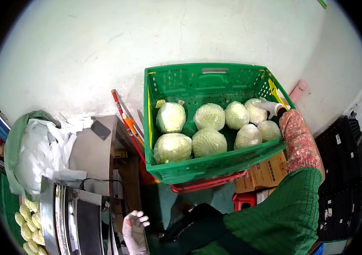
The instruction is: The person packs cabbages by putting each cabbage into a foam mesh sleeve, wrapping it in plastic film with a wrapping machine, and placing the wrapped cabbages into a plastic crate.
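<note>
A large green crate (215,163) holds several round, pale green cabbages wrapped in clear film or net. My right hand (267,105), in a white glove, reaches over the crate's right side and grips a cabbage (255,113) in the back row. Part of that cabbage is hidden by the hand. In front of it sits another wrapped cabbage (269,131). My left hand (134,233), also gloved, hangs low near the bench edge, well away from the crate. Its fingers are loosely bent and apart, and no object shows in them.
A grey bench (89,153) at the left carries a phone (100,130) and a green bag (17,146) of white net sleeves. Below stands a wrapping machine (83,221). Cardboard boxes (270,171) and a red stool (244,199) are beneath the crate; black crates (338,178) stack at right.
</note>
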A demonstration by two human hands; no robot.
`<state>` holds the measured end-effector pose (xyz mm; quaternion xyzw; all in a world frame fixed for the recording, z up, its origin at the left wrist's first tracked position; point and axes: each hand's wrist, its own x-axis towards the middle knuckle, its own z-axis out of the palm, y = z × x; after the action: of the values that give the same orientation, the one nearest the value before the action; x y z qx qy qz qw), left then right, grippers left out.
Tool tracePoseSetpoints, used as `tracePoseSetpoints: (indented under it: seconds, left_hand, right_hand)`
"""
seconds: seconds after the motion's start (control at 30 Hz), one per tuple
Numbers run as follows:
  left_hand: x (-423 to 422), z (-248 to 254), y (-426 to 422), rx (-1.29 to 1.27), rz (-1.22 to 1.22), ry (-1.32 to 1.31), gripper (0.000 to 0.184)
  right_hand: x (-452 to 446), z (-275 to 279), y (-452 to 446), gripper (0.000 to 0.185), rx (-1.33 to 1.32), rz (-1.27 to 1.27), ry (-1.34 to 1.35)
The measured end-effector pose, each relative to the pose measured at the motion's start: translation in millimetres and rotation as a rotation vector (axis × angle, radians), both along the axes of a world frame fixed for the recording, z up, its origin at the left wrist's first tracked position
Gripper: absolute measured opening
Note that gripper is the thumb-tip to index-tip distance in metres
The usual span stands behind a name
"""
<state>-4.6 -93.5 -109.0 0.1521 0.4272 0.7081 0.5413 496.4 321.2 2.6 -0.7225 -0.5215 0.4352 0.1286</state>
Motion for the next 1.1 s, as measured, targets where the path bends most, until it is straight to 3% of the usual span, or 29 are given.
tracePoseSetpoints:
  seconds: [0.07, 0.2, 0.33, 0.4, 0.43, 0.5, 0.57, 0.7, 0.77, 0.83, 0.9, 0.93, 0.97, 1.0, 1.07, 1.1]
  left_hand:
    - [6, 1, 4, -0.037, -0.013, 0.041, 0.04]
    - [-10, 2, -7, -0.104, -0.054, 0.045, 0.04]
    - [-53, -16, -13, -0.104, -0.041, 0.005, 0.039]
    - [-67, -15, -2, -0.118, -0.017, 0.045, 0.039]
    - [-70, -11, 8, -0.094, -0.02, 0.05, 0.038]
    - [-74, -2, 31, -0.078, -0.051, 0.116, 0.037]
    - [-71, 4, 60, -0.021, -0.101, 0.171, 0.033]
    - [-45, 32, 130, 0.098, -0.164, 0.372, 0.037]
    - [-23, 56, 170, 0.181, -0.139, 0.522, 0.04]
    - [-4, 74, 209, 0.261, -0.157, 0.566, 0.042]
    - [16, 92, 249, 0.29, -0.192, 0.568, 0.047]
    - [25, 102, 265, 0.259, -0.228, 0.528, 0.048]
    - [34, 111, 278, 0.23, -0.261, 0.489, 0.05]
    - [37, 108, 293, 0.206, -0.256, 0.621, 0.052]
    - [33, 115, 305, 0.117, -0.29, 0.597, 0.053]
    - [28, 117, 310, 0.071, -0.329, 0.554, 0.052]
  right_hand:
    - [1, 2, -4, 0.116, -0.07, -0.123, -0.244]
    - [13, -8, -7, 0.116, -0.193, 0.041, -0.054]
    - [2, 4, -7, 0.114, -0.255, 0.053, -0.103]
    - [-7, 19, -4, 0.081, -0.088, 0.111, -0.509]
    - [-3, 20, -4, 0.075, -0.012, 0.133, -0.71]
    - [13, 14, -11, 0.054, 0.857, -0.122, -0.802]
    - [21, 28, -11, 0.052, 1.116, -0.377, -0.842]
    - [64, 25, 8, 0.052, 1.102, -0.429, -1.006]
    - [73, 40, 8, 0.053, 0.349, -0.288, -0.54]
    - [95, 32, 17, 0.056, 0.414, -0.198, -0.523]
    - [153, -9, 40, 0.046, 0.782, 0.1, -0.726]
    - [121, 28, 13, 0.031, 0.334, -0.093, -0.168]
    - [110, 46, 2, 0.019, 0.224, -0.135, 0.123]
    - [107, 53, -6, 0.019, 0.213, -0.13, 0.313]
    - [123, 52, -8, 0.024, 0.209, 0.067, 0.378]
    - [126, 48, -7, 0.023, 0.222, 0.02, 0.404]
